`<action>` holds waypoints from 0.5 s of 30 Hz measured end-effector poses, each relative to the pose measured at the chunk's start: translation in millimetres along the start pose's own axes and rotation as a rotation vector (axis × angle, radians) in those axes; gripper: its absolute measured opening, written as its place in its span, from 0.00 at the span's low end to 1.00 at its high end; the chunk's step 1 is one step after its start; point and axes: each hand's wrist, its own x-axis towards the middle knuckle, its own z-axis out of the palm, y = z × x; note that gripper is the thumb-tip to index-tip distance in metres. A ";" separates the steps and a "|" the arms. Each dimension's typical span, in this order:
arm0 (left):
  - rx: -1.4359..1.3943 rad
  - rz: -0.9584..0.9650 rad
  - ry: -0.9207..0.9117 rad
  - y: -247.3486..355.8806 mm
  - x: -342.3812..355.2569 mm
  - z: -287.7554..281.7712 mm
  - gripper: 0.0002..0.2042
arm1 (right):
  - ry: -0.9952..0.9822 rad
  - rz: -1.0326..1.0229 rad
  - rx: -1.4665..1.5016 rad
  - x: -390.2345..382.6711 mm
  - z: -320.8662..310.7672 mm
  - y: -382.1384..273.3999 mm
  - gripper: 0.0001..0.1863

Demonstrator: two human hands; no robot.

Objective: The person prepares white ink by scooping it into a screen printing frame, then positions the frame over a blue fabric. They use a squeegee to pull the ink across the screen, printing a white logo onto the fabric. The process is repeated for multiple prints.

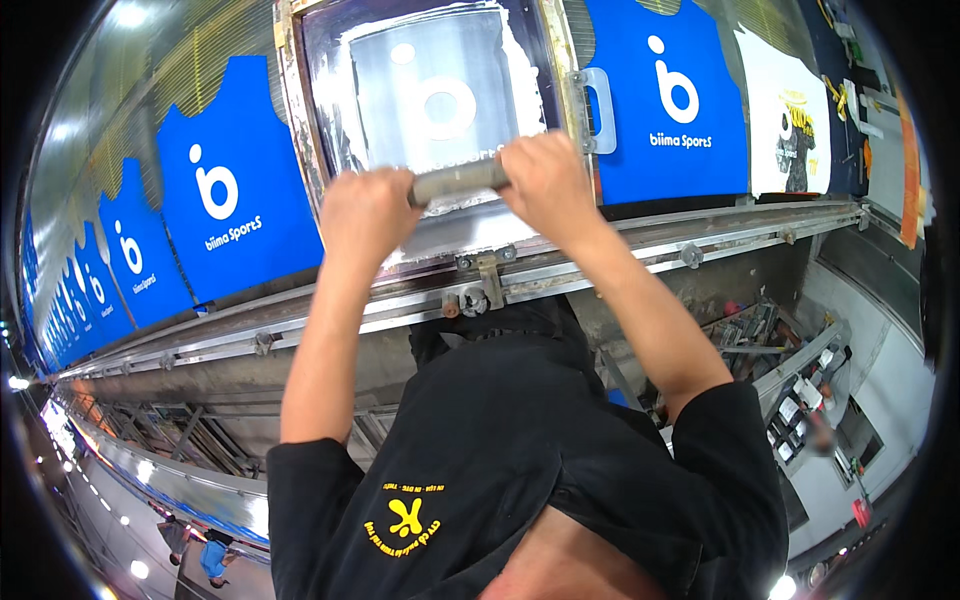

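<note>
My left hand point(368, 215) and my right hand point(545, 185) are closed on the two ends of a grey squeegee bar point(458, 183). The bar lies across the lower part of a framed printing screen point(555, 70), where a pale logo shows through white ink point(495, 70) spread inside the frame. A clear plastic handle point(600, 110) is on the frame's right side. Below the screen, a metal clamp point(488, 280) sits at the rail.
Blue printed fabric pieces point(240, 155) line the long table leftward; another point(660, 50) and a white printed piece point(760, 110) lie right. A metal rail point(650, 251) edges the table. Tools and frames point(750, 340) are at lower right. Two people point(215, 555) appear far lower left.
</note>
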 end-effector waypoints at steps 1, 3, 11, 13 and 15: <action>0.004 0.008 0.033 6.1 -21.3 9.3 0.11 | 0.059 -0.016 0.002 -16.7 1.0 -10.4 0.15; 0.021 0.037 0.100 18.4 -52.4 21.0 0.16 | 0.126 -0.029 -0.018 -40.5 -0.4 -25.8 0.14; -0.095 0.068 0.013 53.5 -112.3 -7.2 0.23 | -0.161 -0.004 0.052 -95.8 -35.6 -57.7 0.22; -0.086 0.057 -0.136 41.0 -78.7 -34.2 0.19 | -0.130 -0.011 0.058 -61.7 -57.1 -49.7 0.21; -0.040 0.094 -0.112 13.6 -22.2 -35.0 0.13 | -0.100 -0.023 -0.006 -22.2 -54.2 -23.3 0.19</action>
